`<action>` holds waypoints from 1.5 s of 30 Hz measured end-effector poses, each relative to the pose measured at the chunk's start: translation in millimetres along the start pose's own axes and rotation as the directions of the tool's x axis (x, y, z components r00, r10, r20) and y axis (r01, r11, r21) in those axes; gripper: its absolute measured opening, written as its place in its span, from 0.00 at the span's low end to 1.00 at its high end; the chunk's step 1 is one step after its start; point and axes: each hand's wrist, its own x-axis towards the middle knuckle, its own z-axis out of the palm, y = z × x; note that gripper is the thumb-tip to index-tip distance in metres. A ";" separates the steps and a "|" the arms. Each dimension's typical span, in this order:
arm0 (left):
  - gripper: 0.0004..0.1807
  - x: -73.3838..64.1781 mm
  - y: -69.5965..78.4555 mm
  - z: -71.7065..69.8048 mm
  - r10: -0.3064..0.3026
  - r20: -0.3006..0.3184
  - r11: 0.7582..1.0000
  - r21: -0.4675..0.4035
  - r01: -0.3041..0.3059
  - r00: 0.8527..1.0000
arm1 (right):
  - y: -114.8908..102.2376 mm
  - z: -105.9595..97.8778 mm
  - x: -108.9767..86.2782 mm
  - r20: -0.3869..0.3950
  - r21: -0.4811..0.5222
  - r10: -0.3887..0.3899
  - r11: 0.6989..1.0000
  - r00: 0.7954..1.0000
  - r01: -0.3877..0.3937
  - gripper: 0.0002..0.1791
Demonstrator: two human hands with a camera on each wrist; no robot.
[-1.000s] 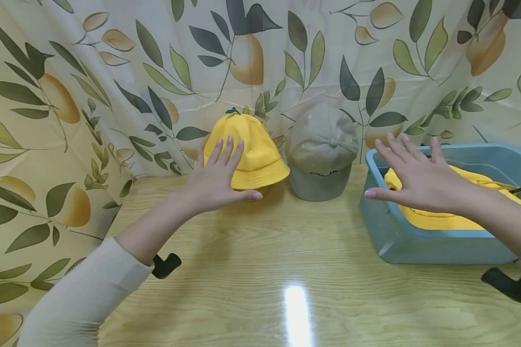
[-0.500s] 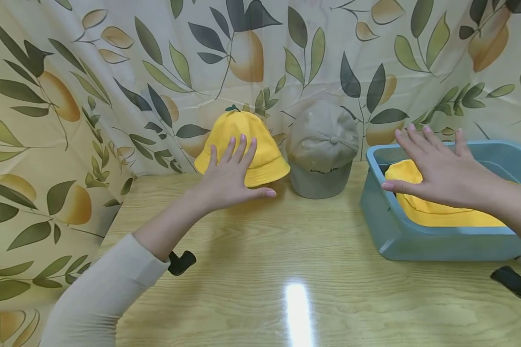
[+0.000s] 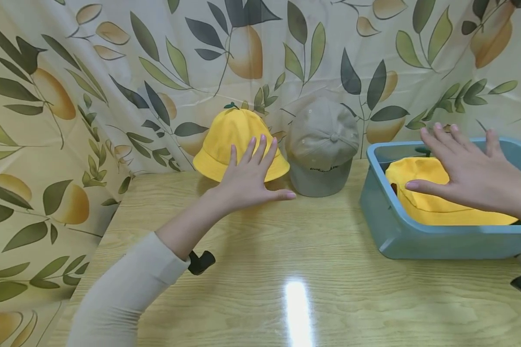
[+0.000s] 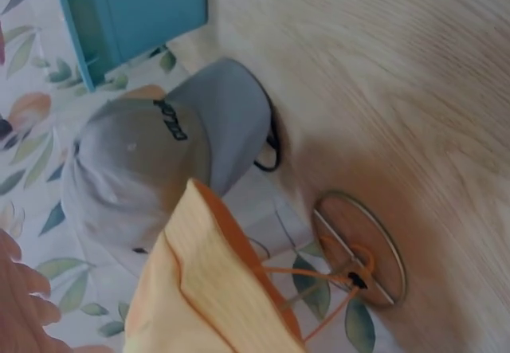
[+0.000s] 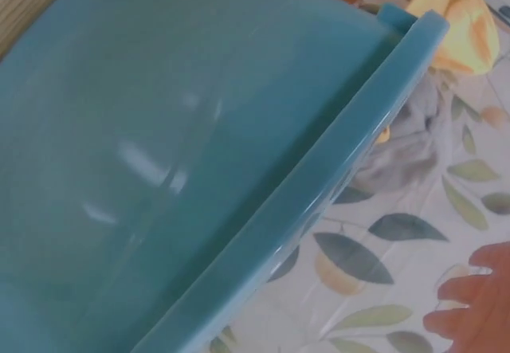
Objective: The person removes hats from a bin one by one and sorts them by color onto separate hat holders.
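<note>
My left hand [image 3: 249,180] hovers with spread, straight fingers in front of a yellow bucket hat [image 3: 234,135], overlapping its brim in the head view. A small green leaf tops that hat. Its orange cord and a wire stand base [image 4: 362,249] show under the brim in the left wrist view. Right beside it sits a grey baseball cap [image 3: 323,144] with dark lettering above the brim. My right hand [image 3: 471,168], fingers also spread, is over a blue plastic bin [image 3: 443,243]. Inside lies another yellow hat [image 3: 421,188], partly hidden by that hand. Neither hand holds anything.
Both hats stand at the back of a wood-grain table [image 3: 252,289], against a leaf-and-fruit patterned curtain [image 3: 308,58]. The bin's raised rim bounds the right side. Black wrist mounts [image 3: 201,262] stick out below the forearms.
Both hands have drifted to the right, fingers still spread. More of the standing bucket hat and of the yellow hat in the bin now shows. The hats and bin stay in place.
</note>
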 end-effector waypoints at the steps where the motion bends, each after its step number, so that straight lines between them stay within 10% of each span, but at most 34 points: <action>1: 0.61 0.3 1.4 1.1 0.001 0.000 1.000 -0.003 -0.001 1.000 | 0.8 0.7 -0.8 0.000 -0.002 0.001 1.000 1.000 -0.001 0.58; 20: 0.63 19.2 43.9 3.1 0.057 0.003 0.994 -0.093 -0.056 0.998 | 25.5 1.3 -14.5 -0.039 0.007 0.104 0.995 0.994 -0.104 0.61; 45: 0.61 39.2 97.9 18.1 0.064 -0.005 0.997 0.030 -0.064 0.998 | 66.9 22.3 -38.7 -0.142 0.129 0.190 0.976 0.971 -0.173 0.57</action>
